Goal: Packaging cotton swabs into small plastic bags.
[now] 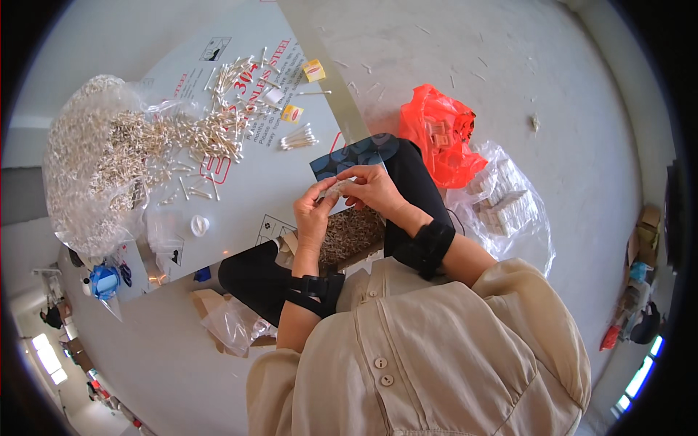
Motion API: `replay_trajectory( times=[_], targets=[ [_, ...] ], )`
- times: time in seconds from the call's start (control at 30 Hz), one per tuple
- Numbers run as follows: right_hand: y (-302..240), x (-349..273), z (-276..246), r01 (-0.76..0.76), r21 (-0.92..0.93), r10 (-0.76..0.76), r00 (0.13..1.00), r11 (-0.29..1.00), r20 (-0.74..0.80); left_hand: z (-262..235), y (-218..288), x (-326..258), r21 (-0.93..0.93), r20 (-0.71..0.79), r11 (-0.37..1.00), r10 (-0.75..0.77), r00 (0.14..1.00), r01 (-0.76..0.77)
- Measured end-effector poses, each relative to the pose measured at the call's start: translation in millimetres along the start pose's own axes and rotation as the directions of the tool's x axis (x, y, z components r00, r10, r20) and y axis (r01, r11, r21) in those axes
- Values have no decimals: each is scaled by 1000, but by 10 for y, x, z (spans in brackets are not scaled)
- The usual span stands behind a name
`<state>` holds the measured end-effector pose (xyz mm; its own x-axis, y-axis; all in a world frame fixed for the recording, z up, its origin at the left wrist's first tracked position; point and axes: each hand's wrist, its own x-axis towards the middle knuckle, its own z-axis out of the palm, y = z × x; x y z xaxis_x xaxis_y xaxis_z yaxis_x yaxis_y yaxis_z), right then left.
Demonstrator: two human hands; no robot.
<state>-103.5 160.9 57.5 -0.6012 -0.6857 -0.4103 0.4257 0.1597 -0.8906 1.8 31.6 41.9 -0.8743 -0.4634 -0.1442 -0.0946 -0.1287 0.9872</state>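
My left hand (317, 207) and my right hand (372, 190) meet above my lap, past the table's near edge. Their fingertips are closed on a small whitish thing (339, 188), mostly covered by the fingers; its kind I cannot make out. Just beyond the hands lies a dark blue patterned sheet (350, 155) at the table edge. A small bundle of cotton swabs (299, 137) rests on the table past it. Below the hands, between my legs, an open cardboard box holds many brownish sticks (350, 236), perhaps cotton swabs.
A big clear bag of cotton swabs (102, 167) spills across the table (243, 190) at left. Small yellow boxes (314, 70) and a white round container (199, 225) stand there. On the floor at right are a red plastic bag (436, 116) and a clear bag of white packs (505, 207).
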Motion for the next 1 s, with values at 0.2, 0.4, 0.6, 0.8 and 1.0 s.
replay_trajectory(
  times=[0.2,0.4,0.6,0.8,1.0],
  targets=[
    [-70,14,111,22,-227,-54,990,974,-132,47,22,36,-55,-90,996,-80,993,75],
    [-104,102,35,-57,-174,37,992,983,-118,44,48,122,-218,-81,962,-183,980,161],
    [-115,102,-46,-73,-150,65,996,986,-56,27,124,183,31,-37,991,-132,991,133],
    [-191,128,-41,-24,-184,10,997,983,-75,-21,97,240,157,-15,983,-98,995,99],
    [-158,62,-231,274,-452,-285,957,849,47,-22,158,158,395,20,869,316,949,-298]
  ],
)
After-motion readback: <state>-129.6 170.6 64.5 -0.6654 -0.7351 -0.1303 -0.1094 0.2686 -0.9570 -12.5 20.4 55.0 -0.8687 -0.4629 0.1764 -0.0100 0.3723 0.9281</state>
